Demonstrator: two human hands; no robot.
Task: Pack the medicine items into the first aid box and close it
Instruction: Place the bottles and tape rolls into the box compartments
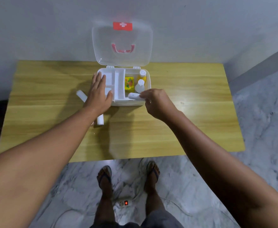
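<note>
My left hand (99, 92) lies flat, fingers spread, on the open box (130, 102) at the tabletop's (192, 129) back edge, while my right hand (156, 102) pinches a bandage roll (133, 96) over its front rim.

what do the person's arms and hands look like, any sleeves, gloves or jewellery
Both forearms are bare right up to the frame edge, with no sleeves showing. Neither the left hand nor the right hand wears a glove. No watch or bracelet is visible. A small glint on a right finger may be a ring, too small to confirm.
</note>
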